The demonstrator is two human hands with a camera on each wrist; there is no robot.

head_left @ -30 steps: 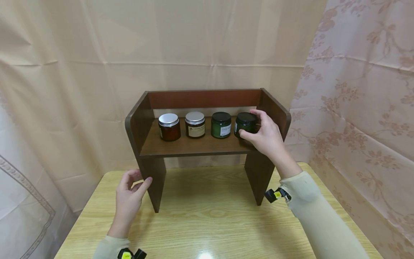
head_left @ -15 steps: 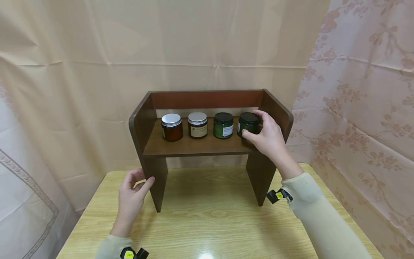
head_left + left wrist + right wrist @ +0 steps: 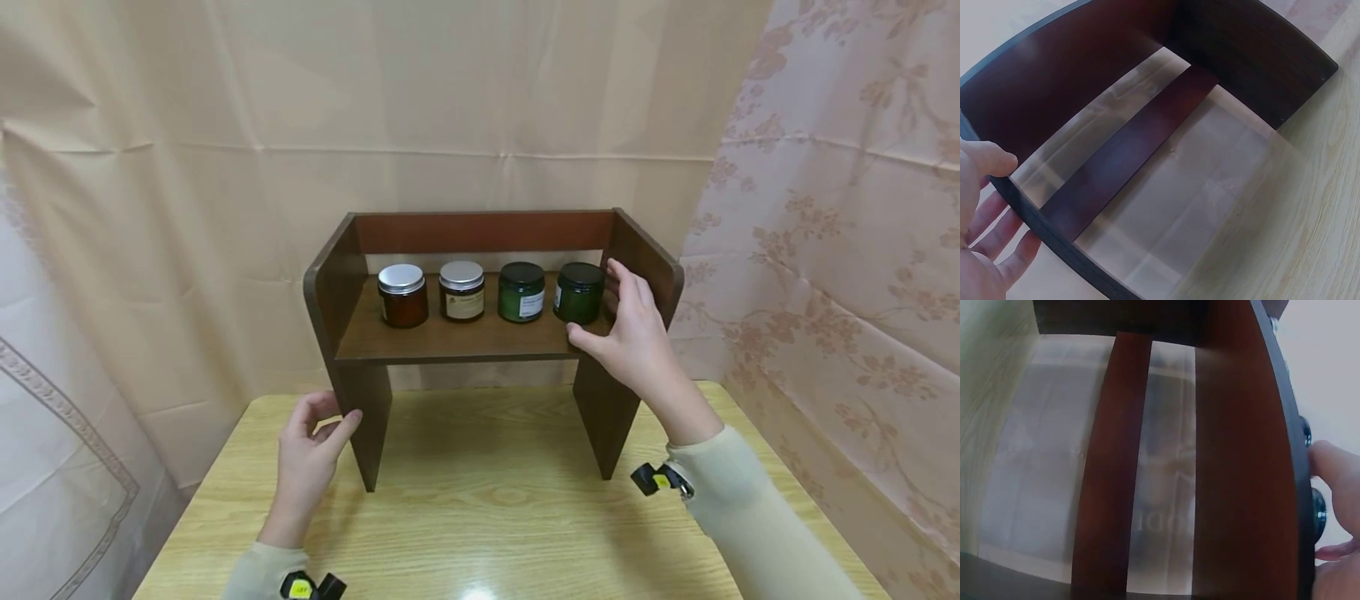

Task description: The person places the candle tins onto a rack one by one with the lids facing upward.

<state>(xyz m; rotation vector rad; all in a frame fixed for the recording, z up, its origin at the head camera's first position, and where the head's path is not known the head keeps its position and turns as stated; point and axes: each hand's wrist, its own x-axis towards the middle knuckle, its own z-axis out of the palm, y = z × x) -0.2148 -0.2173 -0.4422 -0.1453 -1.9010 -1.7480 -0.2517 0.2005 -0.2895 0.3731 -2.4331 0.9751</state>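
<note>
A dark brown wooden shelf [image 3: 450,342] stands on the table and bears a row of lidded jars. From left to right come an amber jar [image 3: 405,307] with a silver lid, a labelled amber jar [image 3: 462,302], a labelled green jar [image 3: 517,304] and a second green jar [image 3: 579,298], both black-lidded. My right hand [image 3: 637,337] is beside the rightmost green jar, fingers spread and apart from it, thumb near the shelf's front edge. With my left hand [image 3: 307,458] I hold the shelf's left side panel [image 3: 1054,247], thumb inside and fingers outside.
The shelf stands on a light wood-grain table [image 3: 480,517]. A beige curtain [image 3: 450,100] hangs behind it, and a pink floral cloth [image 3: 840,250] hangs at the right. The shelf's right side panel [image 3: 652,258] rises close behind my right hand.
My right hand has let go of the rightmost green jar and drawn slightly right and down. The jar stays on the shelf. My left hand keeps its place on the side panel.
</note>
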